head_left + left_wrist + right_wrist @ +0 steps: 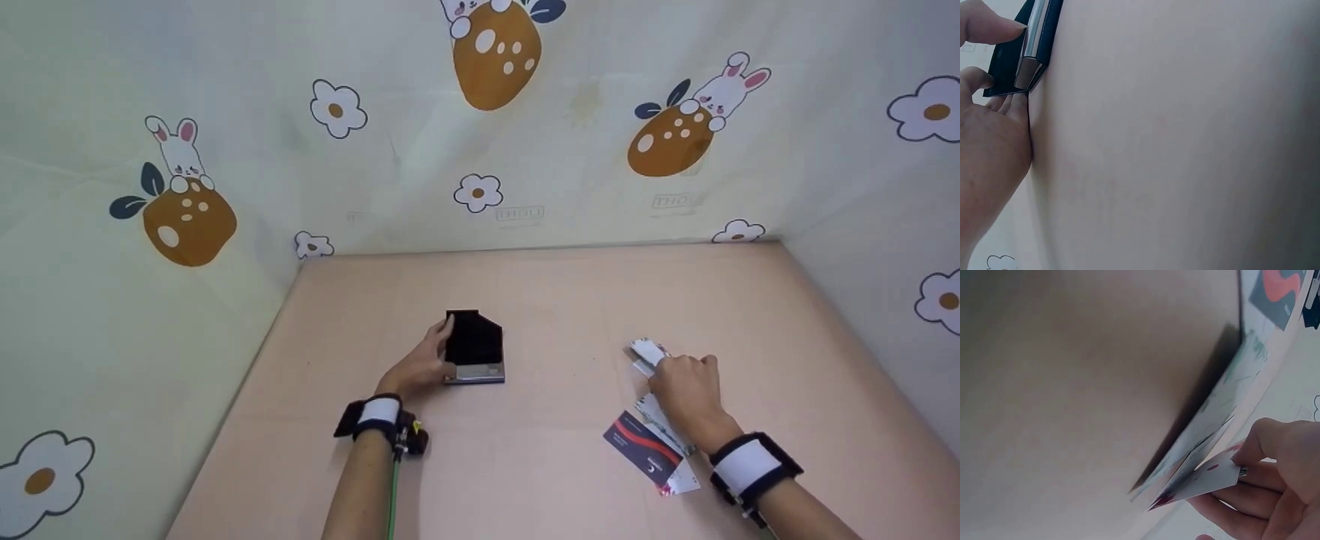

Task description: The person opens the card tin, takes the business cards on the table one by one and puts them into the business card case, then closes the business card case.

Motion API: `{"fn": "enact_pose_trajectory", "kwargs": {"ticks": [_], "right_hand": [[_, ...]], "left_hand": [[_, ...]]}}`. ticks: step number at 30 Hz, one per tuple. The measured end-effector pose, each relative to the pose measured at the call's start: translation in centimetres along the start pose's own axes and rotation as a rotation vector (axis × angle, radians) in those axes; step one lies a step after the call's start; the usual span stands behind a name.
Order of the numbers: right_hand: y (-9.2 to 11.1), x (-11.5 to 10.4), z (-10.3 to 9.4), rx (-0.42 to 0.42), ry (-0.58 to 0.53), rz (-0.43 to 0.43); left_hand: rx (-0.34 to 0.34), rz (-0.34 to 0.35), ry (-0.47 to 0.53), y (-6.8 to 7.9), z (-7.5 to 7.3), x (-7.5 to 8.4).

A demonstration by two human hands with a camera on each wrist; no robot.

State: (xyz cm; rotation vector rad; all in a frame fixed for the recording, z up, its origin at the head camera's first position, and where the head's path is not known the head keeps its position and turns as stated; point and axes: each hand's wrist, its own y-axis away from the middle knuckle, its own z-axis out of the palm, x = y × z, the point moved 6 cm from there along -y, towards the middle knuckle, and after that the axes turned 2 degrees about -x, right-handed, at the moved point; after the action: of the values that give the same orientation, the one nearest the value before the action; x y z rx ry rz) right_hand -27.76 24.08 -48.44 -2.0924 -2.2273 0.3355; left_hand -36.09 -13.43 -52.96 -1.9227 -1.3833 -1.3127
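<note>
On the pink table (540,300), the left hand (420,369) held the side of a black card stand (474,346) with curled fingers, while the right hand (686,390) pinched small cards (646,352) nearby.

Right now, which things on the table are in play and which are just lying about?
In play:
left hand holding the black card holder
right hand pinching white cards

Lying about:
dark card with red stripe
table
</note>
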Motion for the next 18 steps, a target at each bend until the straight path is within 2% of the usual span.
{"fn": "enact_pose_trajectory", "kwargs": {"ticks": [4,9,13,18], "right_hand": [[0.2,0.2,0.2,-0.047,-0.117,0.051],[0.3,0.7,0.4,-0.169,-0.304,0.155],[0.3,0.9,0.3,-0.251,-0.319,0.187],[0.1,1.2,0.3,-0.268,-0.316,0.189]], "left_hand": [[-0.003,0.010,0.014,-0.1,0.0,-0.1],[-0.001,0.010,0.022,0.0,0.0,0.0],[-0.003,0.005,0.016,0.1,0.1,0.2],[0.001,-0.001,-0.003,0.2,0.0,0.4]]}}
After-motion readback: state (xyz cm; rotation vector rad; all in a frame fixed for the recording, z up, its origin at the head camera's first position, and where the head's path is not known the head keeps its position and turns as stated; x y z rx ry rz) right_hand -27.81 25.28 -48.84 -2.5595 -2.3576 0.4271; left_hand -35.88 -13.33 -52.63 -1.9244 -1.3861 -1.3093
